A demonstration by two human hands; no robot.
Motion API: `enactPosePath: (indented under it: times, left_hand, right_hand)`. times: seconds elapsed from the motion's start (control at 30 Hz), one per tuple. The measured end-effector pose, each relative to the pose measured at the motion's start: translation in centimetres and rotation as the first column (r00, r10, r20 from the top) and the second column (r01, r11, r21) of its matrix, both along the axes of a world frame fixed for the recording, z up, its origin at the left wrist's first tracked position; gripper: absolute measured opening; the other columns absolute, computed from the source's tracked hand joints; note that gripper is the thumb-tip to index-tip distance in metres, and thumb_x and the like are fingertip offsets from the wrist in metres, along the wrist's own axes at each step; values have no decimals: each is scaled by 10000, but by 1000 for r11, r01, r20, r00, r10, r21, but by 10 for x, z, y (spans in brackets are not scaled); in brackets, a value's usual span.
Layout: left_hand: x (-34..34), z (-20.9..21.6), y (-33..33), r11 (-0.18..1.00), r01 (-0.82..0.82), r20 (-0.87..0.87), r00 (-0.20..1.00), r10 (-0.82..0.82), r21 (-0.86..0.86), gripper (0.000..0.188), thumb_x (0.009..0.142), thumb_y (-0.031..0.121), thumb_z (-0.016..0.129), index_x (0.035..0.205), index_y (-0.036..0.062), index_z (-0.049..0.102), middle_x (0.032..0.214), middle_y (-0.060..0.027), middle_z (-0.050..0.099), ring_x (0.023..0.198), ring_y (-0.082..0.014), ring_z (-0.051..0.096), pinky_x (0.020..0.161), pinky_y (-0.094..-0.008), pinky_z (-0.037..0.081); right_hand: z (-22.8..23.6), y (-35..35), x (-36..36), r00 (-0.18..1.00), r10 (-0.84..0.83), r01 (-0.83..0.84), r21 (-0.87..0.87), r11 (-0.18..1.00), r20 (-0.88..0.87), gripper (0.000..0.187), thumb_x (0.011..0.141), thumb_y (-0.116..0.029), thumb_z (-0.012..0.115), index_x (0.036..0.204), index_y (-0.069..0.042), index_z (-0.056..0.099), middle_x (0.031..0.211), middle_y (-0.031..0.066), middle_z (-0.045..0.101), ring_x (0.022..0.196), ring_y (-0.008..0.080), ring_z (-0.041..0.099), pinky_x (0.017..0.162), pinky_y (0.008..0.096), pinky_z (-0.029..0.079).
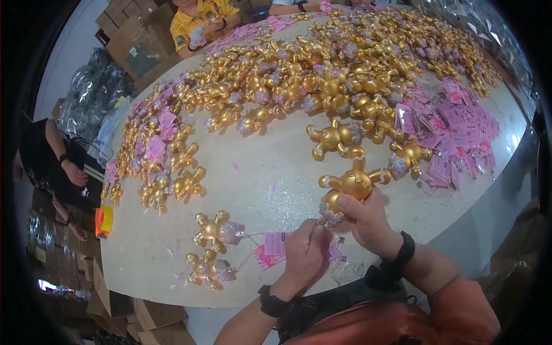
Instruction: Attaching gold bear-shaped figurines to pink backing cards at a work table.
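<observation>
My right hand (374, 224) is wrapped round a shiny gold figurine (355, 183) with rounded limbs and a glittery, pale lilac end. Close against that glittery end, my left hand (307, 250) is closed in a pinch; what its fingers hold is too small to make out. A pink printed card (333, 253) shows partly from behind the left hand. To the left lie two more gold figurines, one above the other (211, 230), with clear cords running toward a pink tag (277, 244) beside my left hand. Small clear plastic pieces (348, 271) lie near my wrists.
A large heap of gold figurines (328, 80) covers the table's far side. Pink cards are piled (460, 129) at right; more figurines with tags (154, 148) lie at left. A yellow-orange tape dispenser (104, 221) sits at the left edge. People (204, 23) work across the table.
</observation>
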State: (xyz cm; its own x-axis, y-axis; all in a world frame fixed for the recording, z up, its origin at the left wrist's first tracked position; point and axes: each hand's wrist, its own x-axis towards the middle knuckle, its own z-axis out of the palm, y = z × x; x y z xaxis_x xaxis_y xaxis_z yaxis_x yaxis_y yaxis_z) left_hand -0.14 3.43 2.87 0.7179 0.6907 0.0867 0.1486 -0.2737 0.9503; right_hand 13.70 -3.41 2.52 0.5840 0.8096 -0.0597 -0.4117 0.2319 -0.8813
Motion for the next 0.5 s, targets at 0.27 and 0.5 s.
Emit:
enactPosePath:
  times: [0.27,0.5]
  left_hand:
    - [2,-7,-1,998,-42,-6,999,42,42,227,963,168,503,824,1,569,620,-79,540,556,-133,477,521,-302,405]
    - [5,-6,0,993,-27,19,1000,25,112,196,947,139,509,827,-8,559,601,-139,517,533,-176,484,520,-324,412]
  right_hand:
    - [-7,3,-8,994,-106,106,-6,994,4,273,840,-180,675,1015,-9,554,903,36,617,791,88,586,679,252,490]
    - [-7,3,-9,992,-88,89,4,996,-95,276,841,-122,663,1054,-18,523,928,44,609,796,101,601,679,251,499]
